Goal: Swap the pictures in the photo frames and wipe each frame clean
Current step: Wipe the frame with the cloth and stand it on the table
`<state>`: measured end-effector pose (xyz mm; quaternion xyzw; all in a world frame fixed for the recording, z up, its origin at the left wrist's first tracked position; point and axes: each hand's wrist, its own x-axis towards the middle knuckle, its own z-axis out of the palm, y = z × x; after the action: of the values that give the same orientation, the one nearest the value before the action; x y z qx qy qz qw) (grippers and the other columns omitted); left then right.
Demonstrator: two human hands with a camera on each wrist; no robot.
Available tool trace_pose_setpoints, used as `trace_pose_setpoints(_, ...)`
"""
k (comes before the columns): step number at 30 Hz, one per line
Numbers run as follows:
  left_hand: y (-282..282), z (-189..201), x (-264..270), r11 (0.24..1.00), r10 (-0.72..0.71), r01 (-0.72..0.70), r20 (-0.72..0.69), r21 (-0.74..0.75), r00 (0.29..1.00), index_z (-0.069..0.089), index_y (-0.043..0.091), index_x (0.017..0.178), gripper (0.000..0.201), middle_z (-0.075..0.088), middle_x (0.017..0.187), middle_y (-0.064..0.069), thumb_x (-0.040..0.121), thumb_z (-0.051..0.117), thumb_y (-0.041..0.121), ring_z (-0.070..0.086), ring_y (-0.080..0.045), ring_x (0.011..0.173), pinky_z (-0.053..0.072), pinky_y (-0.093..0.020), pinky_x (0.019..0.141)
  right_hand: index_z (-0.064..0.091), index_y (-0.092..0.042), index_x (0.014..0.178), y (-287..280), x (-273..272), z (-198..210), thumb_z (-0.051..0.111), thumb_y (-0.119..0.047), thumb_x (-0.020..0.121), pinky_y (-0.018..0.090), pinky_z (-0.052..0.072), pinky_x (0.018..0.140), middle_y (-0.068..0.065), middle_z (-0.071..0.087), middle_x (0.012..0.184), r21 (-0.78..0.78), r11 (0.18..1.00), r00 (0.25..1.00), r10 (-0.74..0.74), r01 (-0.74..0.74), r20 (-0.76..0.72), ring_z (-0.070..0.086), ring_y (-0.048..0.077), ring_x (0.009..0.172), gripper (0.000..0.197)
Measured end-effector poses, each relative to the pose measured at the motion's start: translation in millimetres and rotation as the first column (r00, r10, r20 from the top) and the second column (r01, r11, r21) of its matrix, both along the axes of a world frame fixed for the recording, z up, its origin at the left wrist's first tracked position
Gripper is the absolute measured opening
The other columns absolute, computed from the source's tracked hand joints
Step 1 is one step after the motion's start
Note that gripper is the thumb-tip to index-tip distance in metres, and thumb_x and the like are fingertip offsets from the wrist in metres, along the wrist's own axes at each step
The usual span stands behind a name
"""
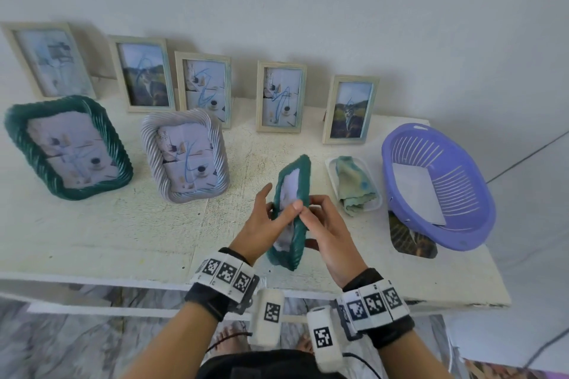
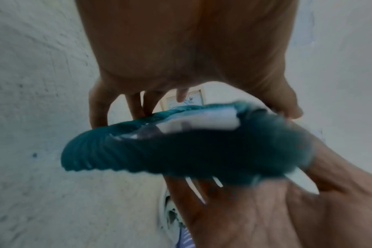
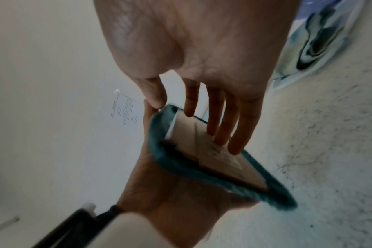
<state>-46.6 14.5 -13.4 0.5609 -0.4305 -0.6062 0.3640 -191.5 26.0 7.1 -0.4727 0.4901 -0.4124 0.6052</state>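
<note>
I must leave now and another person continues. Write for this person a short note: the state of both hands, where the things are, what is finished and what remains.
Left hand: grips the small green frame, thumb across its front.
Right hand: holds the same frame from the back, fingers on its cardboard backing.
The frame is above the table, edge-up. The cloth lies in a clear tray, untouched. A white sheet lies in the purple basket. Seven other frames stand behind; several show blue scribbles.
Done: cannot tell.
Left: swapping and wiping, apparently most of it.
</note>
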Motion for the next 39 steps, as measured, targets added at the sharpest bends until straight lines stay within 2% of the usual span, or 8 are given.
trace_pose_setpoints(5,-1.4,12.3,-2.2,0.997,0.060,-0.047,-0.233,0.060,0.971,0.022,0.042,0.147,0.124,0.046,0.143,-0.005,0.043,0.070,0.087,0.053,-0.023,0.125,0.045,-0.056,0.102,0.056,-0.009,0.116,6.3,4.4,0.4,0.057,-0.024,0.094,0.048,0.057,0.083,0.011,0.063,0.118,-0.070,0.997,0.996,0.022,-0.016,0.088,0.064,0.031,0.105,0.027)
trace_pose_setpoints(10,2.6,20.8,-7.6,1.000,0.023,-0.019,-0.265,0.020,0.964,0.022,0.044,0.147,0.121,0.047,0.141,-0.006,0.045,0.075,0.082,0.055,-0.029,0.124,0.046,-0.057,0.100,0.057,-0.029,0.113,6.2,-1.7,0.9,0.069,-0.028,0.089,0.041,0.060,0.070,-0.005,0.065,0.096,-0.161,0.986,0.979,-0.002,-0.031,-0.203,0.066,0.020,0.087,0.027)
trace_pose_setpoints(15,-0.9,23.5,-5.8,0.998,0.038,-0.043,-0.108,-0.045,0.993,0.018,0.045,0.148,0.124,0.048,0.140,-0.009,0.043,0.073,0.080,0.049,-0.022,0.127,0.039,-0.043,0.108,0.067,-0.028,0.100,1.5,-24.9,6.5,0.068,-0.033,0.086,0.018,0.039,0.059,-0.009,0.050,0.075,-0.442,0.883,0.788,-0.155,-0.160,-0.596,0.051,0.006,0.065,0.015)
trace_pose_setpoints(19,1.7,22.5,-8.6,0.993,0.059,-0.059,-0.006,-0.106,0.998,0.014,0.043,0.150,0.115,0.039,0.143,-0.002,0.054,0.075,0.064,0.045,-0.015,0.126,0.040,-0.026,0.092,0.070,-0.021,0.097,-6.9,-37.9,7.1,0.064,-0.022,0.090,0.023,0.034,0.052,-0.017,0.046,0.055,-0.496,0.854,0.633,-0.298,-0.158,-0.714,0.045,0.000,0.049,0.010)
trace_pose_setpoints(23,10.2,16.8,-19.1,0.978,0.083,-0.051,0.153,-0.202,0.985,0.008,0.041,0.151,0.130,0.024,0.155,0.002,0.047,0.077,0.076,0.029,-0.014,0.140,0.033,-0.040,0.112,0.069,-0.012,0.105,-6.7,-38.9,15.9,0.050,-0.029,0.100,0.033,0.052,0.054,0.008,0.071,0.070,-0.036,0.996,0.965,-0.086,0.080,-0.247,0.062,0.019,0.051,0.026)
trace_pose_setpoints(28,16.0,17.8,-24.0,0.947,0.242,-0.223,0.059,-0.231,0.968,0.021,0.037,0.150,0.092,0.053,0.130,0.011,0.075,0.055,0.077,0.053,-0.012,0.121,0.048,-0.026,0.092,0.059,-0.017,0.131,-17.6,-52.1,4.4,0.039,-0.050,0.100,0.049,0.042,0.104,0.012,0.063,0.128,0.225,0.974,0.915,-0.059,-0.035,0.398,0.059,0.031,0.120,0.049)
trace_pose_setpoints(31,5.7,17.7,-25.8,0.948,0.307,-0.315,-0.120,-0.052,0.944,0.057,0.034,0.128,0.070,0.070,0.114,0.006,0.078,0.038,0.080,0.063,-0.017,0.112,0.054,-0.044,0.093,0.055,-0.019,0.136,-33.5,-64.2,-6.6,0.038,-0.054,0.099,0.052,0.034,0.111,0.011,0.059,0.134,0.266,0.959,0.913,-0.021,-0.096,0.407,0.055,0.031,0.125,0.054)
trace_pose_setpoints(39,-31.3,30.1,-16.1,0.926,0.376,-0.376,-0.189,0.035,0.907,0.064,0.026,0.124,0.069,0.069,0.121,-0.001,0.082,0.041,0.075,0.062,-0.018,0.116,0.041,-0.046,0.108,0.067,-0.019,0.110,-76.1,-65.5,-1.2,0.036,-0.046,0.101,0.042,0.052,0.090,0.006,0.070,0.111,0.199,0.977,0.997,0.068,-0.075,0.039,0.066,0.024,0.099,0.042)
